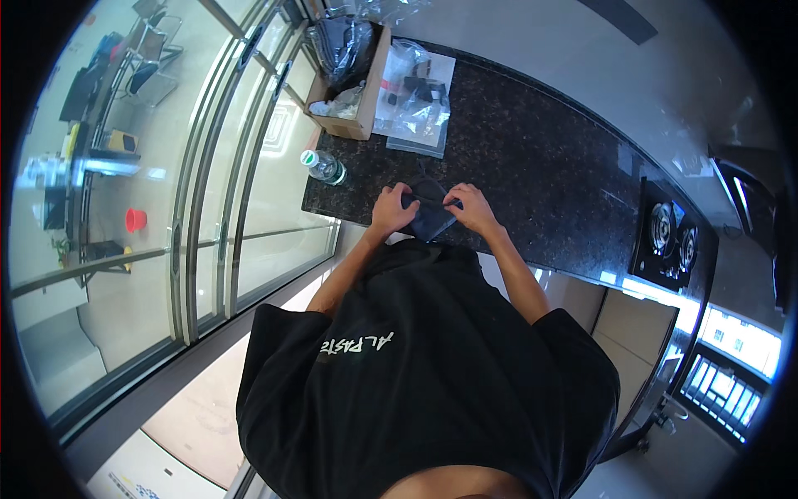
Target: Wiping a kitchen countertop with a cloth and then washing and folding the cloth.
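Note:
A dark fabric pouch or bag lies at the near edge of the black stone counter, between my hands. My left hand grips its left side near the top, thumb and fingers bent around the cloth. On the other side my right hand pinches the upper right part between thumb and fingertips. The cloth hangs slightly towards my shirt, and a dark cord or strap seems to stick out above it. What the fabric holds inside, if anything, cannot be seen.
Left of my hands stands a clear plastic bottle. Behind it is an open cardboard box with plastic-wrapped dark items. Clear plastic bags lie on a white sheet beside it. A gas hob is at the right; glass sliding doors border the left.

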### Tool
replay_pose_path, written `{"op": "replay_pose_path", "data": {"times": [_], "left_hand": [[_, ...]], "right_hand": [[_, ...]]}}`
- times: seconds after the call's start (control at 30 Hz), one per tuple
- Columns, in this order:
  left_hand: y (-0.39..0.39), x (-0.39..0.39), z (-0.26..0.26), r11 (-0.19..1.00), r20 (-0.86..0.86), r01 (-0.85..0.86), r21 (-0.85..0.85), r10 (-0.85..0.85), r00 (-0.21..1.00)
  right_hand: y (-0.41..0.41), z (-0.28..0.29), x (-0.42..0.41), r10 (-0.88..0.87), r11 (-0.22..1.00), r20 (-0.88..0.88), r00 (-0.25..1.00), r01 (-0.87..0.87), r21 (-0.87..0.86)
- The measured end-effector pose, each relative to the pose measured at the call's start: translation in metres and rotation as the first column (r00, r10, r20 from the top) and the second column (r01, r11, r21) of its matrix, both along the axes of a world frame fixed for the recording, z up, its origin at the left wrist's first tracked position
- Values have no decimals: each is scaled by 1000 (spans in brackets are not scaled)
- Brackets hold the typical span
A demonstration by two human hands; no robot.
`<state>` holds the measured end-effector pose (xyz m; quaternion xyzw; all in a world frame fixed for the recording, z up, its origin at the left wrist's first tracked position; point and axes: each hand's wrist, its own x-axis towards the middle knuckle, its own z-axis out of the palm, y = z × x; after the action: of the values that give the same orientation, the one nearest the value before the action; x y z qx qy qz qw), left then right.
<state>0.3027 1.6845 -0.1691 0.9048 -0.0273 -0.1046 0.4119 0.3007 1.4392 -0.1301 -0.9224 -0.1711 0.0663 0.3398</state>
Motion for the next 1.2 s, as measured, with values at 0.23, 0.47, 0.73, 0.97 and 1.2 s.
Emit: {"op": "replay_pose_path", "data": {"times": [0.23,0.47,0.73,0.97,1.2], "left_hand": [[-6,-1,3,927,-41,274,255,-273,961],[2,-7,8,988,107,82,128,-96,990],[23,-15,1,992,-12,-33,119,35,999],[35,-18,-10,991,95,38,130,-51,994],[37,-5,-13,983,-32,74,169,-69,997]], "right_hand": [[6,7,-32,-66,992,-80,995,74,102],[25,-24,32,-227,926,-210,951,278,256],[45,-54,61,-149,983,-218,965,169,78],[45,-59,62,-203,977,-227,953,213,22],[42,-61,71,-174,982,-249,953,186,25]]}}
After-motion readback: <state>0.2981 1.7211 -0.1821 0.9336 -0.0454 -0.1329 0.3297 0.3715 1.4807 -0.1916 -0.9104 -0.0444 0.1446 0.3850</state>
